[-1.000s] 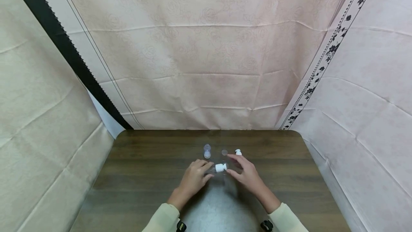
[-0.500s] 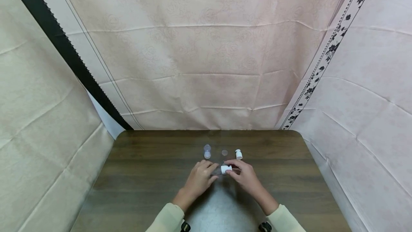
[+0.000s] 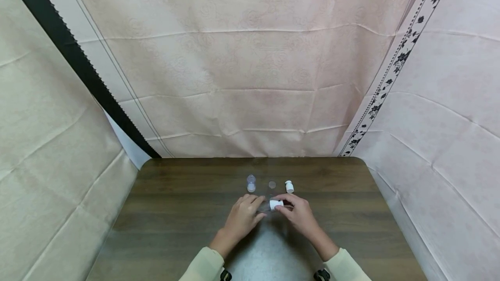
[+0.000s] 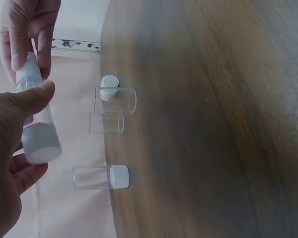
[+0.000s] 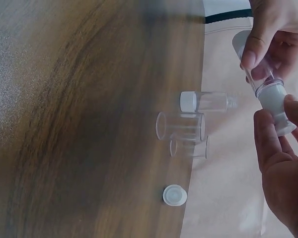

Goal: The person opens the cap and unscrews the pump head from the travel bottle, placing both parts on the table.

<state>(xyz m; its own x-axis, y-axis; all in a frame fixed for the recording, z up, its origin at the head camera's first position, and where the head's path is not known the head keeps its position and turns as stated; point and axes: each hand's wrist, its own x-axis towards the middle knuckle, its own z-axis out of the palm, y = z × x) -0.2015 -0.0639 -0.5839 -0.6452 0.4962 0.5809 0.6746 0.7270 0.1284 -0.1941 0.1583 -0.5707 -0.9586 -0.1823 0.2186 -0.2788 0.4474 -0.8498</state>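
Between both hands, a clear small bottle with a white base (image 4: 42, 144) and a white pump top (image 5: 273, 99) is held tilted above the table. My left hand (image 3: 241, 215) grips its clear body, thumb on the near side in the left wrist view. My right hand (image 3: 297, 212) pinches the white pump top between thumb and fingers. The pump sits at the neck of the bottle; whether it is fully seated, I cannot tell.
Beyond the hands on the wooden table (image 3: 175, 211) stand a second clear bottle with a white base (image 5: 211, 101), a larger clear cap (image 5: 181, 126), a smaller clear cap (image 5: 188, 148) and another white pump top (image 5: 175, 195). Cloth curtains (image 3: 250, 99) surround the table.
My right hand has closed its fingers around the white pump top, uncovering the other pump on the table. Both hands and the bottle have shifted slightly right, then stayed nearly still.
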